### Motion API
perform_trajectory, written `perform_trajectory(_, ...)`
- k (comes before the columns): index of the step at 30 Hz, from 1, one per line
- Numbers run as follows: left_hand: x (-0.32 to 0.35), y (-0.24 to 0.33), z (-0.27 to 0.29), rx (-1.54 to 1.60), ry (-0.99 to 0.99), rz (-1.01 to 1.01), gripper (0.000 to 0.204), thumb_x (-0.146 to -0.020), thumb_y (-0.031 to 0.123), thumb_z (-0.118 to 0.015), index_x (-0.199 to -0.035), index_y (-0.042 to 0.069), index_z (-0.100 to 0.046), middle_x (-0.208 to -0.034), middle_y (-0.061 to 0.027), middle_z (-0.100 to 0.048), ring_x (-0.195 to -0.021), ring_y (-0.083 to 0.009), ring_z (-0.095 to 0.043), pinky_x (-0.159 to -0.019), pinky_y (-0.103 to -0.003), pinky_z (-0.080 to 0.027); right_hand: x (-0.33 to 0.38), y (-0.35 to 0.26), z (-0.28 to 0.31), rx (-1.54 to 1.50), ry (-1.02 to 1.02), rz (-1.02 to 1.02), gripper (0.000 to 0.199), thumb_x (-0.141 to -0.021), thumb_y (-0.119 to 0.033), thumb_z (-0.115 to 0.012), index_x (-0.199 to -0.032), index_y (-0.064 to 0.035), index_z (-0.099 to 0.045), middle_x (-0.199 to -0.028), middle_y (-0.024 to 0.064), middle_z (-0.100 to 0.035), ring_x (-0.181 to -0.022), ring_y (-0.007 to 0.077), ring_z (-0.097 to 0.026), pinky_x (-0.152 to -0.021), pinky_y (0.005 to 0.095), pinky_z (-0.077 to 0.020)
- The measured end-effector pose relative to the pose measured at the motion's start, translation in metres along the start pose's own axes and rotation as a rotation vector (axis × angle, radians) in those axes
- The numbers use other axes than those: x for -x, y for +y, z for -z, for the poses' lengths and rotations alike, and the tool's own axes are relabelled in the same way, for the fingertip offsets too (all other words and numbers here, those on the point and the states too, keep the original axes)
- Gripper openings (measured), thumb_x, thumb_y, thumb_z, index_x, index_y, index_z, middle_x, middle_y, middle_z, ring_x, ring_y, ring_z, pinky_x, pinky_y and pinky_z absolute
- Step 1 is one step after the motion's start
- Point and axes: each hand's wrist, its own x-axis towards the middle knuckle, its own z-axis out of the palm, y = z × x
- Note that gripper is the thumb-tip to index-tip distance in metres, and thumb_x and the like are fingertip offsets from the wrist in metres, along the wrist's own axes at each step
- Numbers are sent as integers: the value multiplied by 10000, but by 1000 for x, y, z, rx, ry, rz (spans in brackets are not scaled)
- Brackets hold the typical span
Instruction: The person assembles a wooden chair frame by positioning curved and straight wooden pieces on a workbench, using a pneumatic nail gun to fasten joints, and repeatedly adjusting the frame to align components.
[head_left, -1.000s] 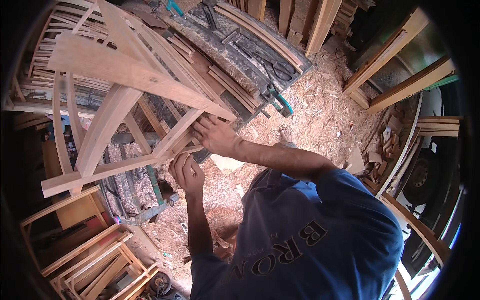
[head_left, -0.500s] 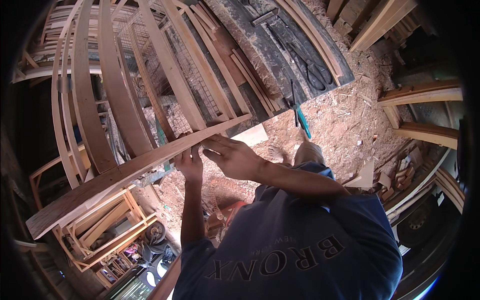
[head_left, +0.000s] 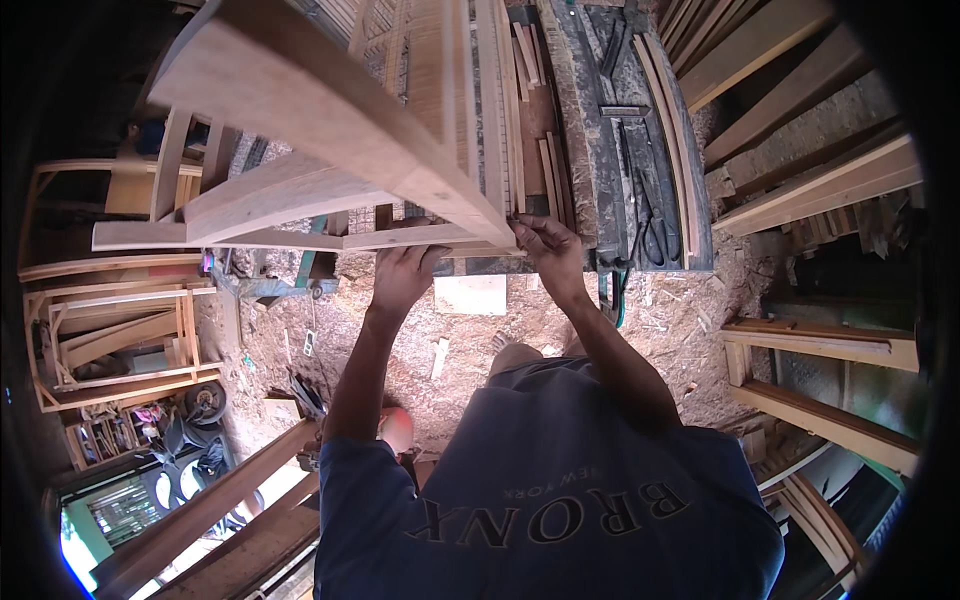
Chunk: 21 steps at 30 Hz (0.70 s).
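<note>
Your left hand (head_left: 402,278) and right hand (head_left: 550,252) are apart, both at the near side of the pale-brown, bare-wood frame (head_left: 330,105): left fingers touch the underside of its long straight rail (head_left: 415,238), tips hidden; right fingers bend at the corner where rail and thick slanting beam meet. Can't tell if either is clamped tight, or if the right pinches something small. The frame sits in front of you at the near edge of the scuffed dark-grey bench (head_left: 588,105), beam rising up-left. My read: main members are joined, with a curved wooden brace (head_left: 290,192) in place; can't confirm that corner is fixed. Wood looks uncoated, so I'd call finishing undone. Right along the bench: thin brown wood strips (head_left: 549,178) and black-handled pliers (head_left: 655,225). Beyond: shavings-covered floor (head_left: 455,345), and finished-looking open wooden frames (head_left: 120,335) at left.
</note>
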Motion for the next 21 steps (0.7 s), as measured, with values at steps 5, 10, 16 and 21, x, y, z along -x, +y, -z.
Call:
perform_trajectory(5, -15, 2, 14, -64, -385, 173, 270, -886, 123, -650, -1148, 130, -715, -1253, -125, -666, -1169, -352, -618, -996, -479, -488, -7, 3, 7, 133, -16, 41, 214, -966, -112, -703, -1122, 34, -707, -967, 49, -734, -892, 83, -640, -795, 233, -508)
perform_trajectory(10, -23, -2, 14, 77, -447, 188, 277, -891, 73, -591, -1152, 62, -684, -1041, -174, -692, -1029, -383, -665, -896, -483, -536, -12, -2, 15, 221, -49, 45, 204, -947, -64, -681, -1125, 34, -704, -933, 47, -731, -841, 93, -657, -753, 243, -524)
perform_trajectory(16, -5, -14, -5, 71, -258, 43, 381, -895, 107, -565, -1271, 101, -625, -1236, -124, -634, -1163, -300, -632, -1003, -433, -506, -12, -15, 18, 551, -67, 23, 226, -985, -184, -630, -1133, -28, -701, -992, 57, -737, -915, 114, -687, -768, 271, -551)
perform_trajectory(21, 1, -12, -21, 278, -221, 129, 342, -901, 107, -559, -1234, 74, -626, -1203, -132, -634, -1167, -297, -628, -1020, -435, -496, -9, -5, 17, 169, -102, -40, 232, -1011, -155, -580, -1151, 0, -681, -1084, 102, -716, -1002, 218, -686, -872, 381, -564)
